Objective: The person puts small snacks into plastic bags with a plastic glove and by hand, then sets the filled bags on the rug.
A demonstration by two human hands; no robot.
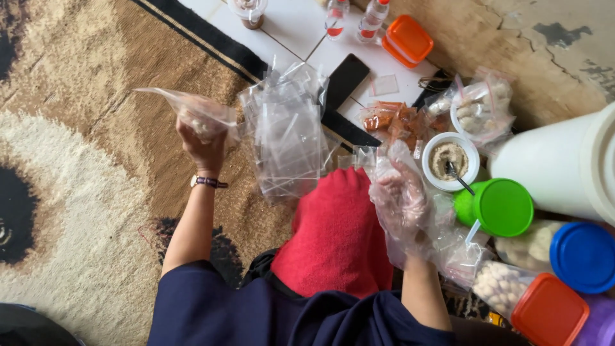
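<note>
While the left hand (204,144) grips a small clear plastic bag (192,109) with pale contents, raised over the patterned rug (77,192), the right hand (400,195), wrapped in a loose clear plastic glove, hangs half open and empty above the red-clad knee (336,237). A stack of empty clear bags (285,138) lies between the hands. Just right of the gloved hand stand a white bowl of brownish powder with a spoon (450,160) and a green-lidded jar (500,206).

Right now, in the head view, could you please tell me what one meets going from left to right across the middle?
Left hand holding a filled bag → pile of empty clear bags → gloved right hand → white bowl → green lid
</note>
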